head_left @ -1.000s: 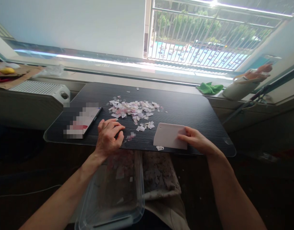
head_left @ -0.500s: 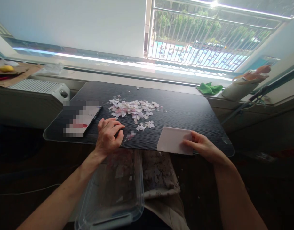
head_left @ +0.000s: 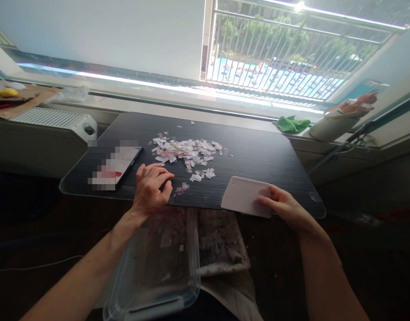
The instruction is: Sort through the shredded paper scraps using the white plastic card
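Observation:
My right hand (head_left: 285,205) pinches the right end of a flat white scraper (head_left: 243,196), thumb on top. It has a slanted left edge and a small hole in one corner, and it lies at the table's front edge. My left hand (head_left: 153,187) rests on the black table (head_left: 258,151) with its fingers loosely bent and the thumb apart, holding nothing. Just beyond it spreads a heap of small white and pinkish paper-like scraps (head_left: 186,150). A few pinkish scraps (head_left: 182,188) lie right beside its thumb.
Below the front edge sits a clear plastic bin (head_left: 154,267) with a few scraps in it. Beside it is a scrap-strewn cloth (head_left: 221,240). A phone (head_left: 126,160) lies on the left. Behind are a white radiator (head_left: 57,120), a green cloth (head_left: 291,124) and a sunlit window.
The right hand and the scraper have shifted very slightly to the right. My left hand and the scraps stay as they were.

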`<move>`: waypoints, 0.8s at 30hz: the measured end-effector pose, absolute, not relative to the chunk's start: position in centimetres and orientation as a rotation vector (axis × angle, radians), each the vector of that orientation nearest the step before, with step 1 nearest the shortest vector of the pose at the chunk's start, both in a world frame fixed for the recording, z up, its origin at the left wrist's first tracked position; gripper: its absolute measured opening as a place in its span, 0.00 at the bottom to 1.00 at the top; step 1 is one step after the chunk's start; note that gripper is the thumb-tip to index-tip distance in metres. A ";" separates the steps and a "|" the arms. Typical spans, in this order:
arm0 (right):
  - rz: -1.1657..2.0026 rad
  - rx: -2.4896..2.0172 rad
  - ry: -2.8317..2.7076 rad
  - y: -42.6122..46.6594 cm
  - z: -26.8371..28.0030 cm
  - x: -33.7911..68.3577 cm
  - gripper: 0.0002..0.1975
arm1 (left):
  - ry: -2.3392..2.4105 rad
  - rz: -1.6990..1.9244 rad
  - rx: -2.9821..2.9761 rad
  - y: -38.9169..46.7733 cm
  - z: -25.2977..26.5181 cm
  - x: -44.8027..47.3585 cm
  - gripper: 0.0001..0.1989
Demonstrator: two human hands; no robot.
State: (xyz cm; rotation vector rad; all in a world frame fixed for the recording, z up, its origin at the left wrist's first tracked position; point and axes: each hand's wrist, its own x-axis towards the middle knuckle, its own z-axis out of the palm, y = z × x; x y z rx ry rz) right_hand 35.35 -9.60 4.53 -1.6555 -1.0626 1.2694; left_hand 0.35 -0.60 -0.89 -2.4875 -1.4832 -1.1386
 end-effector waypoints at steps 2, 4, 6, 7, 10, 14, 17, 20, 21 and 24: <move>1.280 -1.658 -1.081 -9.6 4.7 35.2 0.20 | -1.500 -1.135 -2.495 -0.6 -0.8 0.4 0.10; 1.269 -1.667 -1.094 -9.7 4.8 35.3 0.20 | -1.515 -1.133 -2.503 -0.6 -0.8 0.4 0.10; 1.222 -1.677 -1.087 -9.9 4.8 35.7 0.20 | -1.518 -1.147 -2.505 -0.6 -0.7 0.4 0.10; 1.181 -1.684 -1.071 -10.0 4.7 35.9 0.20 | -1.521 -1.156 -2.505 -0.6 -0.7 0.4 0.10; 1.092 -1.706 -1.017 -10.4 4.6 35.7 0.21 | -1.566 -1.179 -2.499 -0.6 -0.7 0.3 0.10; 1.173 -1.677 -1.088 -9.9 4.3 32.4 0.18 | -1.659 -1.219 -2.487 -0.4 -0.6 0.2 0.10; 1.061 -1.619 -1.202 -8.7 4.1 28.5 0.14 | -1.658 -1.269 -2.494 -0.3 -0.6 -0.1 0.11; 0.927 -1.611 -1.336 -7.5 4.0 25.6 0.10 | -1.662 -1.311 -2.487 -0.2 -0.6 -0.3 0.12; 0.894 -1.627 -1.389 -7.2 3.9 25.1 0.09 | -1.673 -1.321 -2.482 -0.2 -0.6 -0.3 0.12; 0.891 -1.667 -1.530 -7.3 3.9 25.0 0.09 | -1.700 -1.353 -2.472 -0.3 -0.6 -0.2 0.11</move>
